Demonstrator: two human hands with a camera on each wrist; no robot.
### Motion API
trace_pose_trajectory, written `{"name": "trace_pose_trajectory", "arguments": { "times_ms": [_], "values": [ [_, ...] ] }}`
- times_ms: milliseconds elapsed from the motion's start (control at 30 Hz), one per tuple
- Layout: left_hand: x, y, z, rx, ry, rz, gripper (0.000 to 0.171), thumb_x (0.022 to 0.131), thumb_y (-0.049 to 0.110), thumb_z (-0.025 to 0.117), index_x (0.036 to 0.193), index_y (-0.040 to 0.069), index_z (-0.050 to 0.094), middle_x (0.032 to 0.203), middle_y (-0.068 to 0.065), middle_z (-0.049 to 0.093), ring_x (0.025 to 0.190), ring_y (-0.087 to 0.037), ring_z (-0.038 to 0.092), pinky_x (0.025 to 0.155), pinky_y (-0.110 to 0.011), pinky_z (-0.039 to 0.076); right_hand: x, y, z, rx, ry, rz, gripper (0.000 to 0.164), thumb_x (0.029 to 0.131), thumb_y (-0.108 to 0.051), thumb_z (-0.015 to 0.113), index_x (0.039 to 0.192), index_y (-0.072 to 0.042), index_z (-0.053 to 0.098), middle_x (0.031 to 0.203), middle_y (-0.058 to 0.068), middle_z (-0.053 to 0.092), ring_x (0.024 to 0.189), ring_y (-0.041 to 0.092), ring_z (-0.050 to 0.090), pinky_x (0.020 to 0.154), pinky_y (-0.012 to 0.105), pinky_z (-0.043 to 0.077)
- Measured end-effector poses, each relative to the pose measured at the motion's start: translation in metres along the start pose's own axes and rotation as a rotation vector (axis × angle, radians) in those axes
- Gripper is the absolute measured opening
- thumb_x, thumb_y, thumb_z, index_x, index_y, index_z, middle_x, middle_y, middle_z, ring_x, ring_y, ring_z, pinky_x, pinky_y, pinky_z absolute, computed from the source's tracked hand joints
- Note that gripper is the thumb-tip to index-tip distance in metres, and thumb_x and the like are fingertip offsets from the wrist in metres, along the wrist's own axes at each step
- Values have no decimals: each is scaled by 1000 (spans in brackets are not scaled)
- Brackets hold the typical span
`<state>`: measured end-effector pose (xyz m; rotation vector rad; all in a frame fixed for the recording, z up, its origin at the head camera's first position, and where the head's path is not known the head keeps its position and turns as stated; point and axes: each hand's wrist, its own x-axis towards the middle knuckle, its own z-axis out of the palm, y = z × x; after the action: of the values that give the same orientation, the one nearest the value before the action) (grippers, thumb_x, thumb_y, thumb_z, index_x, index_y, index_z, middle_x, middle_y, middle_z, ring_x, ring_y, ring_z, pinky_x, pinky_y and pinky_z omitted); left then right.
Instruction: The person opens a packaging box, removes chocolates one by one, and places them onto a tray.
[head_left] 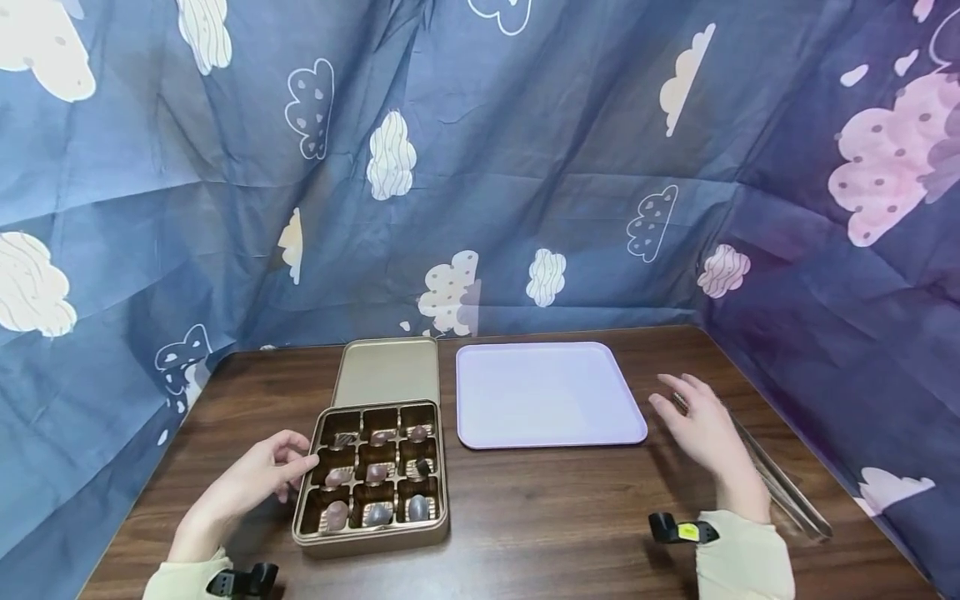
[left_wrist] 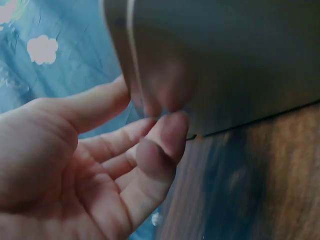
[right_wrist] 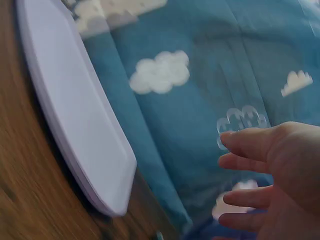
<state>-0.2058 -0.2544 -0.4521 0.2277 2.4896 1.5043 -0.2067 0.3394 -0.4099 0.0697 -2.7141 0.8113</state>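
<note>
A gold tin box (head_left: 371,546) with several compartments holds chocolates (head_left: 376,473) of mixed brown and grey tones. My left hand (head_left: 258,473) is at its left side, thumb (left_wrist: 102,102) at the rim and bent fingers (left_wrist: 172,135) touching the side wall near the table. Over on the right, my right hand (head_left: 701,425) hovers above long metal tongs (head_left: 780,483), fingers spread and loosely bent, holding nothing. The hand hides part of the tongs; their far tips show beside the fingers.
A pale lilac tray (head_left: 551,396) lies at the back middle, between box and right hand. Behind the box rests its gold lid (head_left: 386,372). Blue curtains (head_left: 480,167) with cloud prints border the brown wooden table (head_left: 525,517) at the back and sides.
</note>
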Motion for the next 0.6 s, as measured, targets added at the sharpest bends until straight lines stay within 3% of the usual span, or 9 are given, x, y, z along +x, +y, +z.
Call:
{"name": "trace_pose_trajectory", "arguments": {
  "times_ms": [133, 333, 533, 600],
  "values": [
    [0, -8, -3, -85, -66, 3, 39, 94, 16, 66, 116, -7, 44, 80, -9, 57, 68, -21, 57, 56, -35, 54, -5, 29, -11, -26, -9, 71, 52, 101, -33, 52, 135, 6, 48, 137, 42, 35, 123, 60, 35, 95, 71, 30],
    [-13, -26, 2, -186, -163, -11, 39, 94, 13, 65, 115, -8, 41, 86, -8, 55, 70, -18, 59, 61, -40, 57, -31, 73, -17, -81, -102, 211, 62, 101, -41, 49, 139, 7, 41, 134, 40, 41, 118, 61, 37, 89, 71, 33],
    [-16, -33, 1, -201, -172, 4, 40, 94, 13, 65, 116, -8, 39, 86, -9, 55, 71, -19, 60, 63, -41, 58, -44, 99, -20, -116, -16, 248, 55, 96, -31, 61, 130, 9, 48, 123, 39, 51, 110, 58, 47, 85, 63, 39],
    [-14, -31, -1, -193, -171, 23, 40, 94, 11, 65, 116, -9, 38, 86, -10, 56, 70, -19, 60, 63, -39, 58, -45, 104, -23, -125, -52, 277, 58, 94, -33, 63, 129, 11, 46, 122, 41, 50, 109, 59, 47, 84, 63, 40]
  ]
}}
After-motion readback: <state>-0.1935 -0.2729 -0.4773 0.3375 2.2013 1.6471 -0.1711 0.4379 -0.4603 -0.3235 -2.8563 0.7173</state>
